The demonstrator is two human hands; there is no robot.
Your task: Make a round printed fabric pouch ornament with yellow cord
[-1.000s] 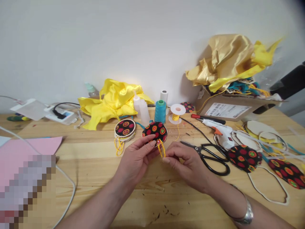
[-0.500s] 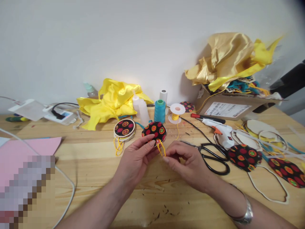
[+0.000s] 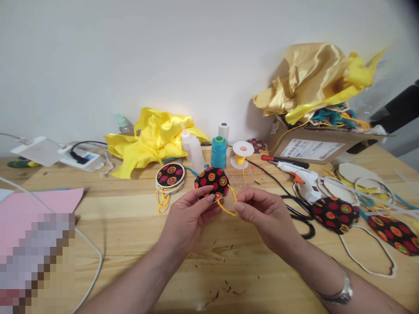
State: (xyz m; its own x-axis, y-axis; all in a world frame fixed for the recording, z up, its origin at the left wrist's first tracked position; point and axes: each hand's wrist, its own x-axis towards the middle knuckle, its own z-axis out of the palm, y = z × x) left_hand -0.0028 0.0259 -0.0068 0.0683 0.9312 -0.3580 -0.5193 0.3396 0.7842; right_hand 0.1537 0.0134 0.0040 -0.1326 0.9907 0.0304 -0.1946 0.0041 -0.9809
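Note:
My left hand [image 3: 190, 216] pinches the lower edge of a round black fabric disc [image 3: 212, 181] with red and yellow dots, holding it above the wooden table [image 3: 137, 244]. A yellow cord loop [image 3: 227, 209] hangs from the disc's bottom. My right hand [image 3: 265, 213] pinches the far end of that loop and holds it out to the right of the disc. A stack of similar discs [image 3: 170, 175] with yellow loops lies just left of the held one.
Black scissors [image 3: 299, 218] lie behind my right hand, a glue gun [image 3: 303, 181] beyond them. Thread spools [image 3: 219, 152], a yellow cord reel [image 3: 241, 155], yellow cloth [image 3: 153, 139] and a cardboard box [image 3: 314, 146] of fabric stand along the wall. Pink paper [image 3: 32, 213] lies at left.
My right hand has moved up and to the right, pulling the yellow loop sideways and open; before, the loop hung straight down between both hands. The disc stays in my left hand.

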